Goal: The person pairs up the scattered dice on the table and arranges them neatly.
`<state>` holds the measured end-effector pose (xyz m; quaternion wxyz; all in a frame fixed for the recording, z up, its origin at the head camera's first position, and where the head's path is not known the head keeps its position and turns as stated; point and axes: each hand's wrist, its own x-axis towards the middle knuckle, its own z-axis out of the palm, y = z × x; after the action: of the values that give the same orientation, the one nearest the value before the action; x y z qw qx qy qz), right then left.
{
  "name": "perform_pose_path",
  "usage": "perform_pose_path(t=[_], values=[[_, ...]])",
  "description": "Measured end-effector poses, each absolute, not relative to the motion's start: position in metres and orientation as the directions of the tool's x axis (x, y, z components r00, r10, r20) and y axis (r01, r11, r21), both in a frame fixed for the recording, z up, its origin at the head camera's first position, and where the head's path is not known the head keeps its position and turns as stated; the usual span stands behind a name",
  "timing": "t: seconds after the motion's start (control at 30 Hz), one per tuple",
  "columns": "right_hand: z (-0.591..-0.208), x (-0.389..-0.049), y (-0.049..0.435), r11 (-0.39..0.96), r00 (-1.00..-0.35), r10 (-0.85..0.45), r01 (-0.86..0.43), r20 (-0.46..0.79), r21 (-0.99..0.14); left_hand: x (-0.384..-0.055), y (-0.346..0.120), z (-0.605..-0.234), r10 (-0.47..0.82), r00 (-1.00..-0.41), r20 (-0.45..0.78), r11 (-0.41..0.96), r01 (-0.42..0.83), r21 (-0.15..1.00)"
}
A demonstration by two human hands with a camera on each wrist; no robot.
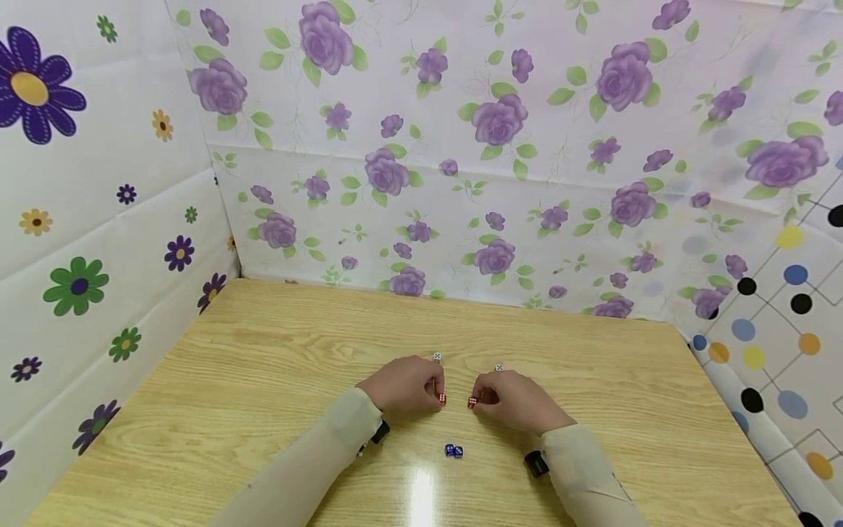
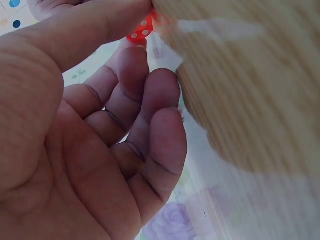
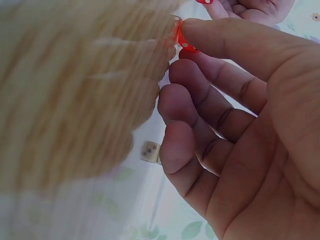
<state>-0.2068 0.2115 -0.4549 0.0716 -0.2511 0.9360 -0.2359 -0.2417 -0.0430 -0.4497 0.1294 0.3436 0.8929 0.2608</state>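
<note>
Between thumb and forefinger my left hand (image 1: 410,385) pinches a red die (image 1: 442,399) with white dots, seen also in the left wrist view as a red die (image 2: 140,29). Facing it across a small gap, my right hand (image 1: 517,401) pinches a second red die (image 1: 472,402); the right wrist view shows part of this die (image 3: 185,37) under the thumb. One white die (image 1: 437,356) stands just beyond the left hand. Another white die (image 1: 499,368) shows behind the right hand, partly hidden by it. Two blue dice (image 1: 454,451) sit side by side nearer to me.
The wooden table (image 1: 276,344) runs back to a wall cloth with purple roses (image 1: 498,121). Flowered cloth (image 1: 79,285) hangs at the left and dotted cloth (image 1: 784,351) at the right. Dark wrist straps (image 1: 536,463) sit at both sleeves.
</note>
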Motion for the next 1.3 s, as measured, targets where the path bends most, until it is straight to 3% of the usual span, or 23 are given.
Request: perform_pose_path(t=[1.3], values=[[-0.453,-0.205,0.194,0.741,-0.847,-0.531,-0.474,0.017,-0.475,-0.236,-0.031,-0.449,0.7,-0.714,-0.026,0.62,0.589,0.517]])
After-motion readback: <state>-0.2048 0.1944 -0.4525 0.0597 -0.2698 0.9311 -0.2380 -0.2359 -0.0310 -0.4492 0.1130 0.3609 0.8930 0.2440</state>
